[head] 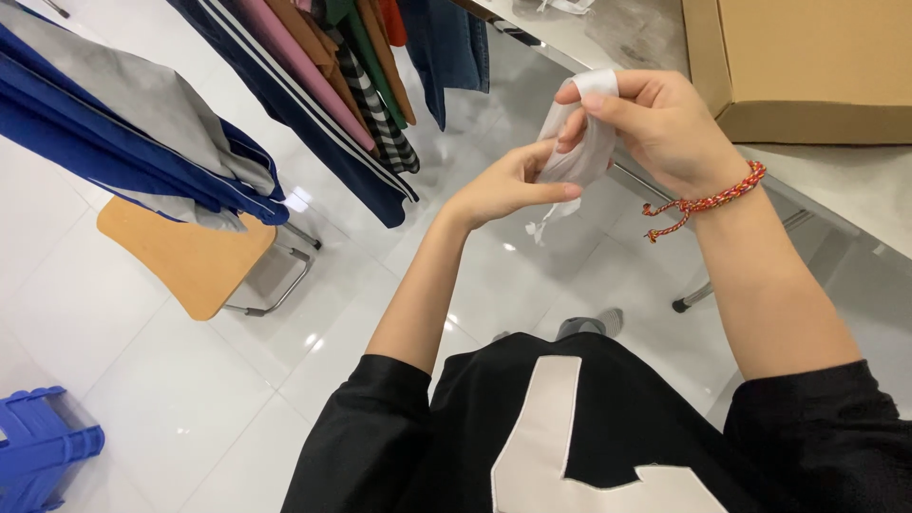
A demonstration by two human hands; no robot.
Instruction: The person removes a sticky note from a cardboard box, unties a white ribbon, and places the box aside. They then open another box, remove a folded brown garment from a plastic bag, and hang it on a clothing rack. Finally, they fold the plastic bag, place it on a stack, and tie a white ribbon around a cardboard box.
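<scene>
Above the white tiled floor, both hands hold a small white cloth pouch in mid-air.

Right hand pinches the pouch's top edge between thumb and fingers — red braided bracelet on that wrist. Left hand grips the lower part from below, fingers curled round it; a thin drawstring dangles under the pouch. Pouch sits between the hands, just left of the bench edge, not touching it. On the bench — a brown cardboard box, well apart from the hands. Left of the hands, garments hang on a rack: navy, pink, brown, checked, denim. Further left, blue-and-grey clothing draped over a wooden chair; blue plastic stool at lower left. Person wears a black shirt with a white patch.
</scene>
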